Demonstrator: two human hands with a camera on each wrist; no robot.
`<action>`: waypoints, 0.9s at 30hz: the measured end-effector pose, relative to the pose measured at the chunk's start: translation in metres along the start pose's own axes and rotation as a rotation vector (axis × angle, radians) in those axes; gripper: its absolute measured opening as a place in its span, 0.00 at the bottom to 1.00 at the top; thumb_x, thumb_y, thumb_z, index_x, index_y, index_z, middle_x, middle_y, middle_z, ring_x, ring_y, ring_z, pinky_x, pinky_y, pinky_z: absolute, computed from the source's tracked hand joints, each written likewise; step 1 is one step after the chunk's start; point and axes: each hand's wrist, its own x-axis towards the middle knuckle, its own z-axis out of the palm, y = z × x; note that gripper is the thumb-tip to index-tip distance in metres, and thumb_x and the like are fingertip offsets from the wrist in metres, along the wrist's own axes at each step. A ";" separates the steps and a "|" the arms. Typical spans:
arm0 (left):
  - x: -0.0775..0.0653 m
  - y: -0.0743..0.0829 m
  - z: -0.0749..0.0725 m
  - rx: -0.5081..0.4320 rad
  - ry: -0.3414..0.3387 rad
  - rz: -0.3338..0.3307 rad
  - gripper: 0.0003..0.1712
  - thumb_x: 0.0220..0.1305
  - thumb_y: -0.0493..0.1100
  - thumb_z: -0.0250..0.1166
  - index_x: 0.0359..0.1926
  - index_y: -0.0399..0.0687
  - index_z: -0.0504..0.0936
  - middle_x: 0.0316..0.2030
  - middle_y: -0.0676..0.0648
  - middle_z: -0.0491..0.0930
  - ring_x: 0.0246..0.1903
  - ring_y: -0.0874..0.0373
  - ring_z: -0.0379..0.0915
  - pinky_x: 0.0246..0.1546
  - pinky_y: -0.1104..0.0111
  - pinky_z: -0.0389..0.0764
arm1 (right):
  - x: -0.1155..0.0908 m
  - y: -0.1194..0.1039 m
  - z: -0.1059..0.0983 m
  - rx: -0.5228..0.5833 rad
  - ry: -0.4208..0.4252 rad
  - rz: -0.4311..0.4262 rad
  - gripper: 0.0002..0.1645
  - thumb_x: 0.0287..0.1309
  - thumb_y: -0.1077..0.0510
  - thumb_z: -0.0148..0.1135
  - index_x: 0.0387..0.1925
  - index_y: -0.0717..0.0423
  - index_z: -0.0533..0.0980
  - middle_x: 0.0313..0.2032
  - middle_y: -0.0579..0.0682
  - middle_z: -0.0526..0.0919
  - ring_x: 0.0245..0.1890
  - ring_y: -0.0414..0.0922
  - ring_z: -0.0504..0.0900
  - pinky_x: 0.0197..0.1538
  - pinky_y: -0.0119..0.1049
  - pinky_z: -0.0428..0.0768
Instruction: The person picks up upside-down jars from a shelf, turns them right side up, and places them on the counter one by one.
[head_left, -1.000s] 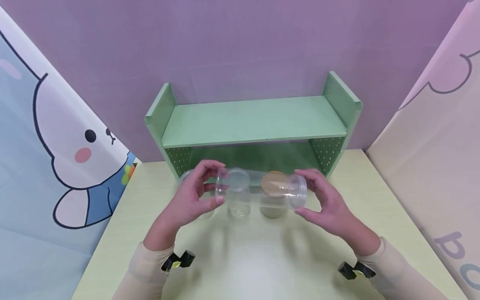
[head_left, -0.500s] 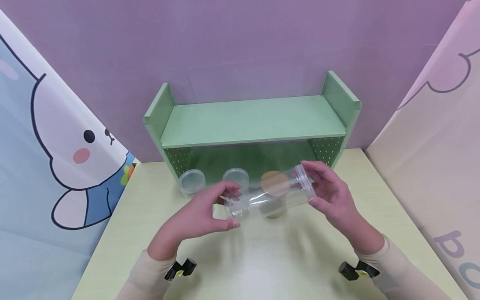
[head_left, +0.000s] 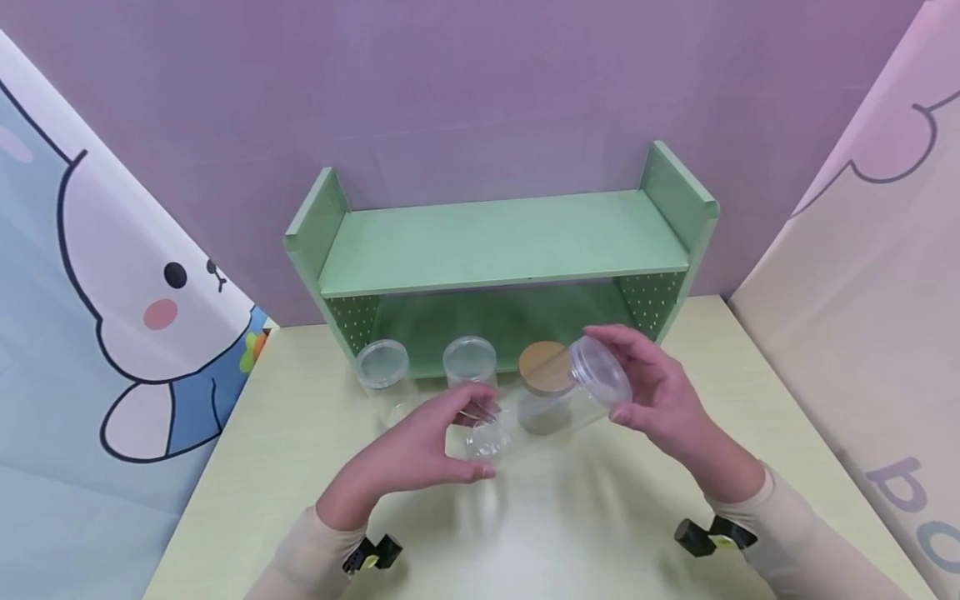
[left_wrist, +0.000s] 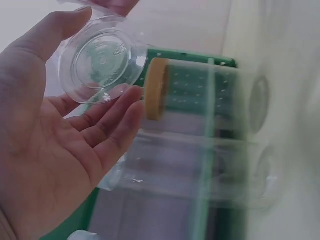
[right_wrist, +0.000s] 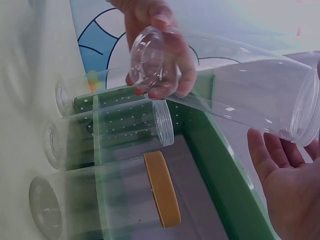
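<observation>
Both hands hold a clear, capped cylindrical jar (right_wrist: 235, 82) tilted above the table. Its base end lies between the thumb and fingers of my left hand (head_left: 427, 442); the base faces the camera in the left wrist view. At the other, higher end, my right hand (head_left: 663, 396) grips around the clear lid (head_left: 602, 371). Behind it, a jar with a cork-coloured lid (head_left: 545, 367) stands upright, partly seen through the held jar. To its left stand two clear-lidded jars, the middle one (head_left: 470, 360) partly covered by my left hand, the other (head_left: 382, 364) farther left.
A green two-level shelf (head_left: 502, 242) stands at the back, right behind the standing jars. The pale table (head_left: 525, 542) extends in front. A purple backdrop (head_left: 495, 100) rises behind, with printed cloth panels (head_left: 157, 250) at the sides.
The held jar has gone from level to tilted, its base end lowered toward me and its lid turned to face up. My left hand has moved down and right, uncovering the left standing jar.
</observation>
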 end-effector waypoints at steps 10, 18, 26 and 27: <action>0.008 -0.024 0.028 -0.071 -0.021 0.006 0.48 0.60 0.46 0.87 0.76 0.49 0.71 0.66 0.52 0.82 0.67 0.53 0.79 0.72 0.58 0.77 | 0.005 -0.001 0.000 -0.043 -0.113 0.074 0.53 0.64 0.47 0.83 0.77 0.72 0.67 0.68 0.57 0.79 0.64 0.51 0.79 0.63 0.39 0.84; 0.021 -0.038 0.054 -0.167 -0.006 0.092 0.46 0.59 0.41 0.87 0.74 0.50 0.72 0.67 0.50 0.82 0.68 0.55 0.78 0.72 0.57 0.77 | 0.010 0.000 0.003 -0.056 -0.166 0.045 0.55 0.64 0.44 0.83 0.75 0.74 0.67 0.67 0.58 0.80 0.65 0.51 0.79 0.65 0.40 0.82; 0.032 -0.041 0.074 -0.197 -0.021 0.065 0.47 0.60 0.45 0.87 0.73 0.68 0.70 0.67 0.53 0.81 0.67 0.56 0.78 0.73 0.59 0.77 | 0.015 0.002 0.006 -0.087 -0.197 0.028 0.53 0.66 0.42 0.81 0.74 0.74 0.68 0.64 0.59 0.82 0.64 0.52 0.81 0.64 0.42 0.82; 0.033 -0.041 0.075 -0.197 -0.021 0.060 0.48 0.59 0.44 0.87 0.73 0.69 0.69 0.66 0.54 0.80 0.67 0.57 0.78 0.72 0.58 0.77 | 0.015 0.002 0.007 -0.089 -0.200 0.025 0.53 0.66 0.42 0.81 0.74 0.74 0.68 0.64 0.59 0.82 0.63 0.52 0.81 0.64 0.42 0.82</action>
